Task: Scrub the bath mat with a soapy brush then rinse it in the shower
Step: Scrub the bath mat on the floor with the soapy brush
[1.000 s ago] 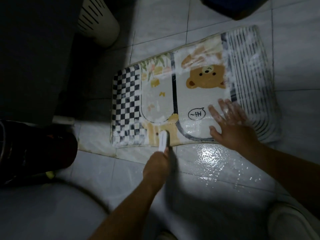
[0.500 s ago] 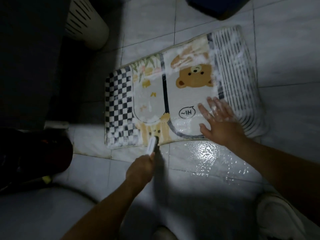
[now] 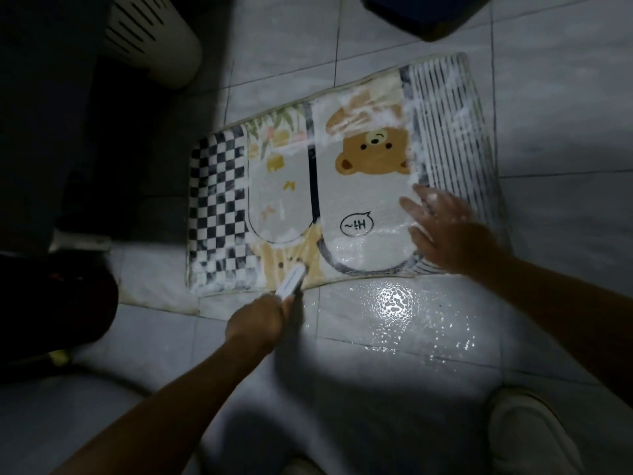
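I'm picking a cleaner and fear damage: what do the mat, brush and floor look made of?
Bath mat: printed soft fabric, probably short pile, wet and foamy. Brush: likely hard white plastic, smooth straight back; bristles hidden. Floor: glazed pale tiles, glossy where wet, grout lines visible.

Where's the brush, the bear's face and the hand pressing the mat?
brush [image 3: 291,281]: head view, on its white back.
bear face [image 3: 375,152]: head view, middle of the brown face.
right hand [image 3: 448,234]: head view, back of the hand.

Both forearms are bare, and white suds fleck fingers [image 3: 430,200] of the right hand [image 3: 448,234].
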`<state>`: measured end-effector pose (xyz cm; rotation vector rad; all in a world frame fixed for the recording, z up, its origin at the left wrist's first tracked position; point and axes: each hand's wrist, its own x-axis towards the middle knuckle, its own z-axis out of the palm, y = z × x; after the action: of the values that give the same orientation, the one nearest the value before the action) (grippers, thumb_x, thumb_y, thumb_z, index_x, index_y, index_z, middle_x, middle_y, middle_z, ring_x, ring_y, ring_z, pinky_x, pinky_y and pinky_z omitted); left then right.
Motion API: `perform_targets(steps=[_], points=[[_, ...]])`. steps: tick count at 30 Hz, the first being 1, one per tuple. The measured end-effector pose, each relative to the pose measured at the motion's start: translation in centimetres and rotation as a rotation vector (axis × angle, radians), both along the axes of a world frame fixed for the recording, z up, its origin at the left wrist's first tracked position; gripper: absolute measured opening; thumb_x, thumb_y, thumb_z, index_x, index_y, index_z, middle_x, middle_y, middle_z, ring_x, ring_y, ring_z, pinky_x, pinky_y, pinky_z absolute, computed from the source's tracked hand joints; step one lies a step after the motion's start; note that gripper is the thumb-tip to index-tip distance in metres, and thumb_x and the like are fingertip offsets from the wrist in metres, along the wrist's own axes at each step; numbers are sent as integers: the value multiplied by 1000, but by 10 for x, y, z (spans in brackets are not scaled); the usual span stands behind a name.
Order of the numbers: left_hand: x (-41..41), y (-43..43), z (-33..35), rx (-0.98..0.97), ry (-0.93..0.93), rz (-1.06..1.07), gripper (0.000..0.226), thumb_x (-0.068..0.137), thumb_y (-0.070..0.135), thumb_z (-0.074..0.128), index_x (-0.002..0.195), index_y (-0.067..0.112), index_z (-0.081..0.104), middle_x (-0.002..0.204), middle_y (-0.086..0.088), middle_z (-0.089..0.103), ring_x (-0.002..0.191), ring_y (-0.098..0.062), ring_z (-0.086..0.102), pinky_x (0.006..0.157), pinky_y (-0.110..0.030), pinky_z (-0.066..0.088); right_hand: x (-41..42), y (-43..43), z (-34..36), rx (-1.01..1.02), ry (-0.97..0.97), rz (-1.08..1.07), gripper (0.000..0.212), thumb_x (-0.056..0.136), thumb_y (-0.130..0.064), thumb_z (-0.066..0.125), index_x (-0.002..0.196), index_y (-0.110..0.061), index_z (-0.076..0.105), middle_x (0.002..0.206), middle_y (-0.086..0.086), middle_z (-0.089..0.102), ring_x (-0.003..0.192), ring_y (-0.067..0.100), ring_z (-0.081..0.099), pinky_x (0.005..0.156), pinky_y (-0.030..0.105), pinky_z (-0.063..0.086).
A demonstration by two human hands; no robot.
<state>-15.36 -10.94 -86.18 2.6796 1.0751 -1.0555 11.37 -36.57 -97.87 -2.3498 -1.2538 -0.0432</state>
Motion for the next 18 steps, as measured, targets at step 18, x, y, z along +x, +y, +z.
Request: perform_targets(steps=[18], points=[[129, -18, -27, -85, -151, -524, 58, 103, 67, 22, 118, 19, 52, 88, 1, 63, 65, -16, 59, 52, -28, 49, 6, -22, 4, -4, -164, -262, 50, 105, -26, 49, 152, -10, 48, 153, 23, 39, 134, 46, 43, 108, 61, 45]])
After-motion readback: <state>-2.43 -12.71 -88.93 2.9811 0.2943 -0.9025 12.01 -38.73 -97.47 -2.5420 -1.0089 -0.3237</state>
